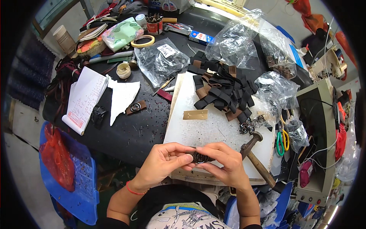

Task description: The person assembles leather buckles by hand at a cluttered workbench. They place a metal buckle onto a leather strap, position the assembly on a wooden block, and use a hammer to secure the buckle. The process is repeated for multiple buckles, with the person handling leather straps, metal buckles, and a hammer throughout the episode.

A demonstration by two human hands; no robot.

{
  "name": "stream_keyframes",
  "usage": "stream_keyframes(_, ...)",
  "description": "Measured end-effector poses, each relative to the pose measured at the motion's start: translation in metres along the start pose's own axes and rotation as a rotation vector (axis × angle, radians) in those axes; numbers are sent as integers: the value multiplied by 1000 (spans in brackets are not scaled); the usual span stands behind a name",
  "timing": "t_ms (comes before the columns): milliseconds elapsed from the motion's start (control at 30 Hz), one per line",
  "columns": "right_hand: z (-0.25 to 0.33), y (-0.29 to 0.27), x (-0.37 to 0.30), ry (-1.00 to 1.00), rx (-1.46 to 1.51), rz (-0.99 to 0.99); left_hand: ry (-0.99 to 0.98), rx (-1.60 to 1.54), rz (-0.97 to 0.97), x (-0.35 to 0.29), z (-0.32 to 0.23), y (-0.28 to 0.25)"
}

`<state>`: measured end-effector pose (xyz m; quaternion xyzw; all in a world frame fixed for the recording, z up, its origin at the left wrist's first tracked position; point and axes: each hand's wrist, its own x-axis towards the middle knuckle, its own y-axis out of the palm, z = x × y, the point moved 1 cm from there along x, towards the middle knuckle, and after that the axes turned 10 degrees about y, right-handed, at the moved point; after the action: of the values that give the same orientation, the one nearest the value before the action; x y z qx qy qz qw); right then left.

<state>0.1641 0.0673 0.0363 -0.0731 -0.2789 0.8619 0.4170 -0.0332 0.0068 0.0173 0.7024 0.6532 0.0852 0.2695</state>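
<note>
Between both hands, just over the near edge of the white work board [179,133], is a dark round metal buckle [200,157]. My left hand [166,161] pinches its left side with thumb and fingers. From the right, my right hand [225,165] grips the same buckle, fingers above and thumb below. Any strap on it is mostly hidden by the fingers. A hammer [260,167] with a wooden handle lies right of my right hand. Further off on the board are a brass-coloured plate [195,114], several loose metal buckles [248,126] and a pile of black and brown straps [225,91].
A brown strap piece with a buckle [136,107] lies on the black table, beside torn white paper [122,93] and a notebook [84,95]. Clear plastic bags [236,40] and green-handled scissors [280,142] are at the right. A blue chair [78,191] stands at the lower left.
</note>
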Motion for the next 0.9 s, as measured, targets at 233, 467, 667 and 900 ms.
stream_keyframes(233,-4,-10,13,-32,44,234,-144,-16,94,3,-6,-7)
stream_keyframes(467,-16,1,4,175,186,55,-9,102,11,6,-13,-11)
stream_keyframes(667,-21,8,4,163,217,9,-7,77,12,9,-7,-8)
stream_keyframes(900,-26,-4,-2,285,51,-184,314,360,-330,14,-22,-59)
